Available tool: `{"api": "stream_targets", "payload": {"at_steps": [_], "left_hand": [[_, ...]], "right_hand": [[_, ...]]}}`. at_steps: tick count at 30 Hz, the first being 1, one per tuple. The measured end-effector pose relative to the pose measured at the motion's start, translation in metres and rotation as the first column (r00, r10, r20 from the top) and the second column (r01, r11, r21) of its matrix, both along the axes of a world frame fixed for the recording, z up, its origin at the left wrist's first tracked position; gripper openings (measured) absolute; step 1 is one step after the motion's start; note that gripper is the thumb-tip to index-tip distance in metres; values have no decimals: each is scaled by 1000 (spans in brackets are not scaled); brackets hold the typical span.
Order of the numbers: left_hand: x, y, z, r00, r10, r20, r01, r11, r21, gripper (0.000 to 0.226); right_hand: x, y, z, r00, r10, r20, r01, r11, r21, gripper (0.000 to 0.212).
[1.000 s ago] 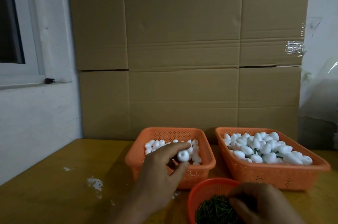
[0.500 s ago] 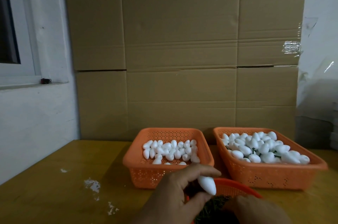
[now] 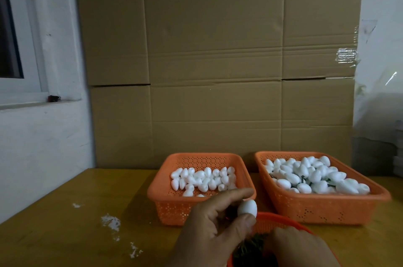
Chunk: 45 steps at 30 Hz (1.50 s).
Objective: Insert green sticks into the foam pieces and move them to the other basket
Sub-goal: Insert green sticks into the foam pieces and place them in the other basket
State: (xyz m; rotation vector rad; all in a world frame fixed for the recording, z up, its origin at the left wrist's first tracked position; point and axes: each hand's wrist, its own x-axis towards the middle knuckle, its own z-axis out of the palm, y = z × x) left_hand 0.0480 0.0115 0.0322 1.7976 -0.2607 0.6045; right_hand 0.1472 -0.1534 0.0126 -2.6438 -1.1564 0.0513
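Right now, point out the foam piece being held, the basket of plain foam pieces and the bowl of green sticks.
foam piece (image 3: 247, 207), head view, its white middle.
basket (image 3: 174, 206), head view, front wall.
bowl (image 3: 277, 221), head view, far rim.

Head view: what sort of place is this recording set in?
Probably a makeshift home or small-workshop bench for piecework: a bare wooden table against a wall lined with flattened cardboard, orange baskets of foam pieces, and a window beside it.
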Motion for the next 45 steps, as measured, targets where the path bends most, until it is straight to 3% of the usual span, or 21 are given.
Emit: {"api": "stream_targets", "payload": {"at_steps": [3,5,8,11,14,19,22,25,29,32,36,38,45], "left_hand": [[-5,-8,6,999,-23,-25,20,993,-115,31],[-3,-9,8,993,-79,-85,51,956,-288,34],[-4,-11,14,967,-205,-148,99,846,-523,40],[-6,-8,15,939,-310,-147,138,735,-664,35],[-8,-7,15,919,-363,-153,157,694,-702,24],[-8,-7,14,909,-375,-181,127,663,-738,26],[-10,-7,14,904,-383,-191,119,653,-748,28],[-11,-8,14,902,-386,-192,115,646,-755,32],[-12,-11,13,892,-389,-229,91,652,-753,26],[-12,-12,13,891,-374,-257,60,658,-751,24],[-12,-12,10,886,-363,-288,22,655,-755,23],[-11,-12,10,883,-363,-298,18,659,-752,24],[-11,-13,10,881,-344,-324,20,713,-701,28]], "right_hand": [[-7,0,-4,998,11,62,-5,996,-90,35],[-7,-1,-1,997,-40,62,45,996,-77,34],[-4,-2,3,996,-63,69,67,996,-61,36],[-4,-4,7,995,-45,91,49,998,-42,40],[-4,-8,13,994,-9,113,7,1000,18,34],[-7,-8,21,990,-48,135,43,998,44,24],[-12,-10,23,993,-102,58,88,975,205,12],[-16,-16,21,994,-104,-45,113,929,352,18],[-23,-21,22,976,-39,-215,165,773,612,17],[-28,-22,28,935,118,-335,204,593,779,22],[-38,-19,33,864,332,-379,239,391,889,19],[-43,-16,34,830,416,-371,232,346,909,10],[-47,-12,31,846,444,-296,170,302,938,17]]}}
